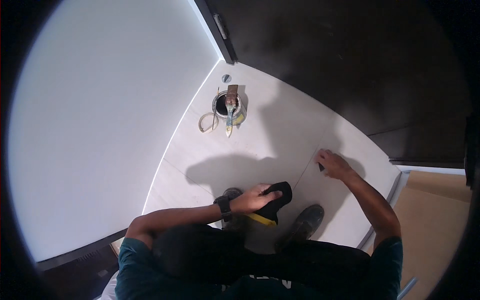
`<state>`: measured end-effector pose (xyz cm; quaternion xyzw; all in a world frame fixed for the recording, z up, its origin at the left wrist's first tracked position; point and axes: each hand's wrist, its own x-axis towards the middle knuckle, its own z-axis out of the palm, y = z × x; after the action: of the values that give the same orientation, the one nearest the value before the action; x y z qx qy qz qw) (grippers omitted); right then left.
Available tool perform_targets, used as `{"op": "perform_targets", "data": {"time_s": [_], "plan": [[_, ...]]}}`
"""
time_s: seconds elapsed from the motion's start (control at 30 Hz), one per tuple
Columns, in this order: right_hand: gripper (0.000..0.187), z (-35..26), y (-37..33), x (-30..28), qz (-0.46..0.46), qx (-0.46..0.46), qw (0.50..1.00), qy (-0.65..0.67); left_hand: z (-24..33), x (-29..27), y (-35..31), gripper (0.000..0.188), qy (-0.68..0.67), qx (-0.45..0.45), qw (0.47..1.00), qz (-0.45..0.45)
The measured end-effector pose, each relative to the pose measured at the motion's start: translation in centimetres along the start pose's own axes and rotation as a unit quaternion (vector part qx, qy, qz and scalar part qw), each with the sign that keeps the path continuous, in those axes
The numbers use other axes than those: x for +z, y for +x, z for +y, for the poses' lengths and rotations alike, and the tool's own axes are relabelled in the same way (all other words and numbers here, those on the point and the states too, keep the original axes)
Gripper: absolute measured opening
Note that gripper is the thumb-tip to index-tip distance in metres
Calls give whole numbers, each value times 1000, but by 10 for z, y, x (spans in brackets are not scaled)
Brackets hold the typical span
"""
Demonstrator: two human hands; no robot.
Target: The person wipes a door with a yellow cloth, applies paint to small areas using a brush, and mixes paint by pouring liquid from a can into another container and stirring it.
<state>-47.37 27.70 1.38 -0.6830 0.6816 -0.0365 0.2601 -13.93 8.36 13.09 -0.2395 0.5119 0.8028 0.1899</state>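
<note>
My left hand [251, 199], with a dark watch on its wrist, grips a soft-looking black item [281, 196] above my shoes. A yellow strip [261, 219] runs along the item's lower edge; its exact kind does not show. Out to the right, low over the floor near the dark door, my right hand [335, 164] has its fingers curled round a small dark piece [321, 167], mostly hidden by the fingers. Farther off stands an open paint can [241, 119] of dark paint, with a flat paintbrush [231, 103] lying across its rim.
A thin brush [217, 102] and a masking tape roll [208, 123] are beside the can. A small round metal disc [226, 78] sits behind it. A white panel [110, 110] rises at left, a dark door [345, 60] at far right. Brown cardboard [430, 220] covers the right side.
</note>
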Motion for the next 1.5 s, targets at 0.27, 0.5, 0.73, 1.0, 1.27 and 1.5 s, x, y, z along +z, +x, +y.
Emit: {"op": "perform_targets", "data": {"time_s": [0.27, 0.5, 0.73, 1.0, 1.27, 1.5], "plan": [[63, 10, -2, 20, 3, 39, 999, 15, 10, 1, -5, 44, 90, -17, 996, -9], [32, -1, -2, 4, -20, 103, 994, -27, 1, 3, 1, 61, 121, -64, 991, 6], [27, -6, 1, -89, 297, 210, 898, 248, -1, 2, 0, 54, 180, -20, 983, 13], [24, 8, 7, -185, 607, 277, 693, 274, 6, 6, -13, 50, 149, -21, 989, 5], [26, 8, 1, -196, 617, 303, 702, 186, -6, 2, -9, 51, 167, 0, 986, 16], [27, 8, 6, -200, 615, 340, 687, 184, -6, 0, -11, 51, 133, -26, 991, -7]]}}
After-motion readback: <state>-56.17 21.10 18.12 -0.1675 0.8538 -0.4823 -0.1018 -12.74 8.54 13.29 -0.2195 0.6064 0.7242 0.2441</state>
